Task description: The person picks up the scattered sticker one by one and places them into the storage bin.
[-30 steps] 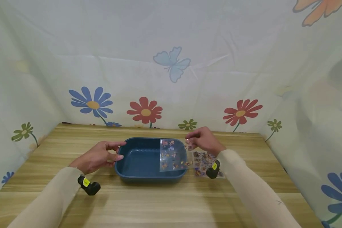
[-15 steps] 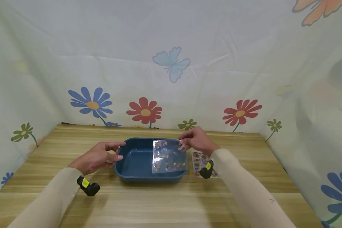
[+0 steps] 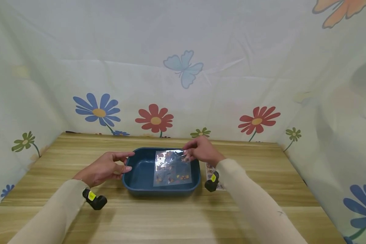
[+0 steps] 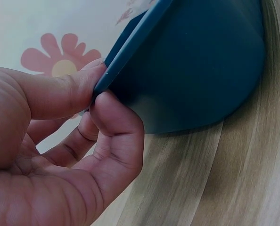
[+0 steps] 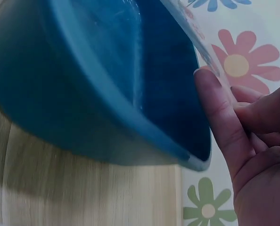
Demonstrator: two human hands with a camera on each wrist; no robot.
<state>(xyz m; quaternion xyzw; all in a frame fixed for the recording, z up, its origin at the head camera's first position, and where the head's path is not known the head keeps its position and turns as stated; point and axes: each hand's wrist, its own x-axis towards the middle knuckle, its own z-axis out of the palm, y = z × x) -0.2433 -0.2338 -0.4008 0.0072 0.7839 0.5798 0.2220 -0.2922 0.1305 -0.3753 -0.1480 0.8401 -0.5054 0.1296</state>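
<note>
A dark blue rectangular basin (image 3: 161, 192) with rounded corners sits on the table. My left hand (image 3: 102, 168) pinches its left rim between thumb and finger; the left wrist view shows this grip on the rim (image 4: 130, 49) closely. At the upper right, my right hand (image 3: 203, 150) pinches the corner of a clear plastic sheet with small colourful pictures, like a sticker sheet (image 3: 170, 171). The sheet lies over the basin's right half, catching glare. In the right wrist view, that sheet (image 5: 194, 30) rises at the basin's far side, with the fingers beside the rim.
Another patterned sheet (image 3: 209, 171) lies on the wooden table (image 3: 158, 220) right of the basin, partly hidden by my right wrist. A flowered cloth (image 3: 183, 101) hangs behind the table and on both sides.
My right hand has moved left, carrying the clear sheet from the basin's right edge to over its inside. Less of the other sheet shows. The left hand and basin have stayed put.
</note>
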